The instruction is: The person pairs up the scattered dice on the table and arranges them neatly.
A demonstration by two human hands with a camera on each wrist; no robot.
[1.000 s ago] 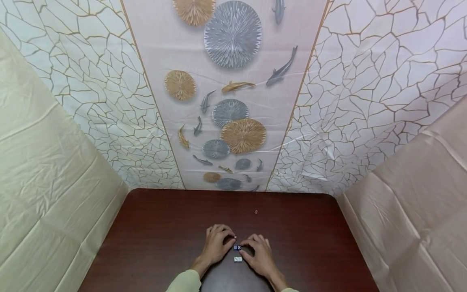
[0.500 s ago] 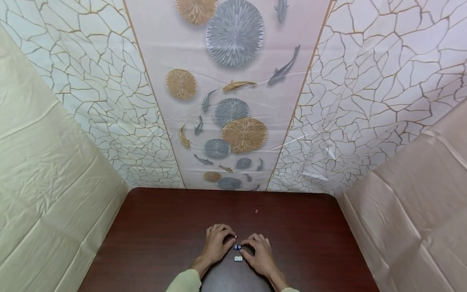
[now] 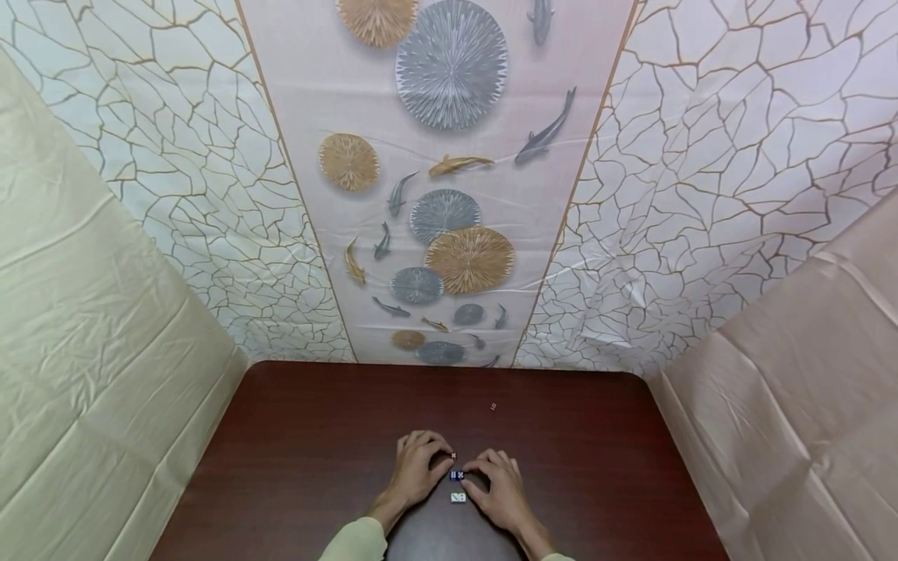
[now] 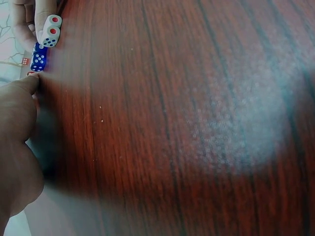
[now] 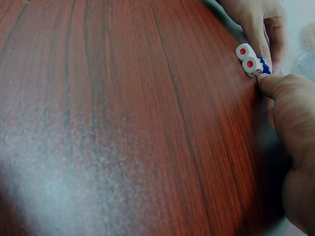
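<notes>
My left hand [image 3: 415, 471] pinches a small red die [image 3: 454, 456] between thumb and index finger on the table. In the left wrist view only a sliver of this red die [image 4: 32, 73] shows at the thumb tip. Just nearer, two blue dice [image 3: 457, 475] with white pips stand side by side, touching. My right hand [image 3: 500, 487] has its thumb and index finger about the right blue die, pinching it. Closer still, two white dice [image 3: 458, 498] sit side by side; their red single pips show in the right wrist view, where they partly hide the blue dice [image 5: 265, 65].
Another red die [image 3: 493, 407] lies farther back on the dark red-brown table [image 3: 309, 421], right of the hands. Behind the table hangs a patterned cloth [image 3: 435, 117]. Plain beige cloths [image 3: 105, 351] close off the left and right sides.
</notes>
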